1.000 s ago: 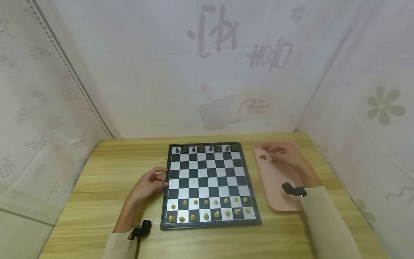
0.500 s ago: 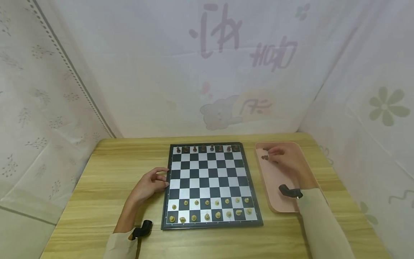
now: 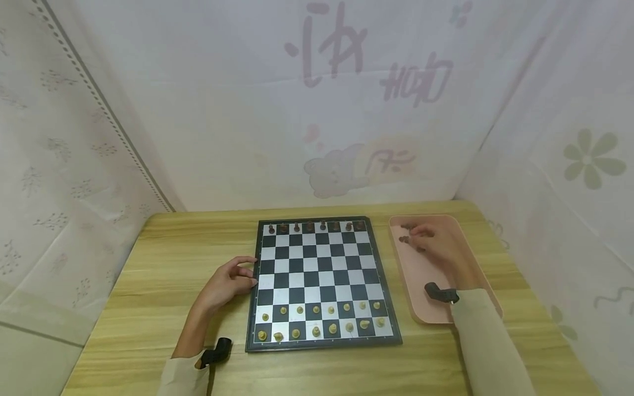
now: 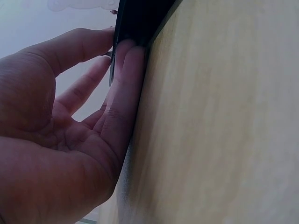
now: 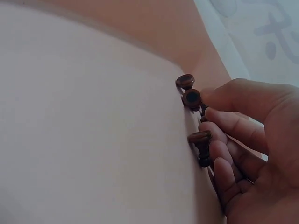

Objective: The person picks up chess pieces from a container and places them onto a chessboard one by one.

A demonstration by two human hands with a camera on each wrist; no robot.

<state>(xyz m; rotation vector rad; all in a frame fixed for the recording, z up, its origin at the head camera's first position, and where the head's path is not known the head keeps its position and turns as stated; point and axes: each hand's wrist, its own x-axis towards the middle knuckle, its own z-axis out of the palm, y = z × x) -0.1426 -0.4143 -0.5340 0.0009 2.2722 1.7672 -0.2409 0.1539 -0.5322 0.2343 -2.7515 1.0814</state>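
Note:
In the head view my left hand (image 3: 229,283) rests at the left edge of a black-and-white chessboard (image 3: 303,264). Its thumb and fingertips touch the black side of the board, as the left wrist view shows. Over the far part of a pink tray (image 3: 436,311) my right hand (image 3: 441,247) is lowered. Between thumb and index finger it pinches a small dark brown chess piece (image 5: 191,98), partly hidden by the fingertips. Another dark piece (image 5: 185,80) lies right behind that one. A pawn (image 5: 202,148) lies by the other fingertips.
Several dark red pieces (image 3: 323,226) line the board's far row. Pale yellow pieces (image 3: 316,331) fill its two near rows. The board and tray stand on a wooden table (image 3: 198,236), with patterned cloth (image 3: 238,110) hanging behind and at both sides.
My right wrist has shifted slightly left over the tray, while its fingertips stay among the dark pieces. The left hand keeps its place at the board. The head view has swayed a little.

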